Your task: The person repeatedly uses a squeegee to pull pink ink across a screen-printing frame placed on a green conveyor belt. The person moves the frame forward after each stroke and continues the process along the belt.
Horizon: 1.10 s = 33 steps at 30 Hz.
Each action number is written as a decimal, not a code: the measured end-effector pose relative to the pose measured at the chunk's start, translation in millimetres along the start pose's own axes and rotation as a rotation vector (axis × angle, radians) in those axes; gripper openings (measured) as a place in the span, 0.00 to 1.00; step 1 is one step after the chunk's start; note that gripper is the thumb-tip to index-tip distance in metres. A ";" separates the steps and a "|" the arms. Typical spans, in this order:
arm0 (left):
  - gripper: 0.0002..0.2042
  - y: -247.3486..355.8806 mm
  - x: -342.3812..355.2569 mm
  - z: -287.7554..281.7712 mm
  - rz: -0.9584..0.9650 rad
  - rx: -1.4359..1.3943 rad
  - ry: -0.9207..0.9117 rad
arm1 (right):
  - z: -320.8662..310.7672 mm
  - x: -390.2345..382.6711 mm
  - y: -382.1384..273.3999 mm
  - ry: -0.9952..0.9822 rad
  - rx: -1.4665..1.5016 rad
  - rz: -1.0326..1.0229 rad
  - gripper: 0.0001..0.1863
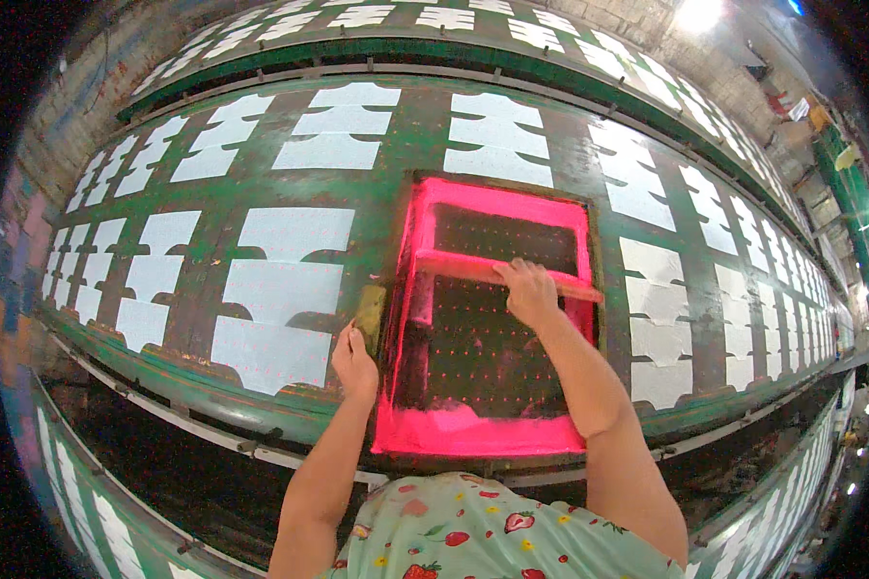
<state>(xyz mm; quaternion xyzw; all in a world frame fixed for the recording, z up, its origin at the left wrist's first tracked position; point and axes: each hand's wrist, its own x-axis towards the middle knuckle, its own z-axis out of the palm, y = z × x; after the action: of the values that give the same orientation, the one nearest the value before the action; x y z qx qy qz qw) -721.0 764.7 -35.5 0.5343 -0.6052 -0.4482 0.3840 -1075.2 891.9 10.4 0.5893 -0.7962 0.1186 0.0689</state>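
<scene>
A screen printing frame [594,333] lies flat on the long green table, its dark dotted mesh bordered by bright pink ink. My right hand [531,292] is closed over a long squeegee [454,266], which spans the mesh from side to side, tilted slightly down to the right. Pink ink coats the squeegee. At the frame's left side, my left hand [355,365] has its fingers closed at the lower end of a yellowish block [371,307]. Part of that grip is hidden. White fabric pieces [285,285] with curved cut-outs lie left of the frame.
Rows of white pieces [642,174] continue along the green table [396,183] both ways. Cream pieces [657,323] lie right of the frame. A metal rail [212,429] runs along the near edge. Another table with white pieces [444,17] stands beyond.
</scene>
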 end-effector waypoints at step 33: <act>0.20 6.1 -0.2 1.5 0.014 -0.018 0.008 | -41.9 -29.5 -4.9 -0.290 0.025 -0.103 0.19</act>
<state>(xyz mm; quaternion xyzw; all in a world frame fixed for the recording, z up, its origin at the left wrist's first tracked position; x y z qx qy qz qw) -724.2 765.2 -30.1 0.5281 -0.6033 -0.4489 0.3945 -1063.1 929.0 43.8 0.6409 -0.7652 0.0382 -0.0483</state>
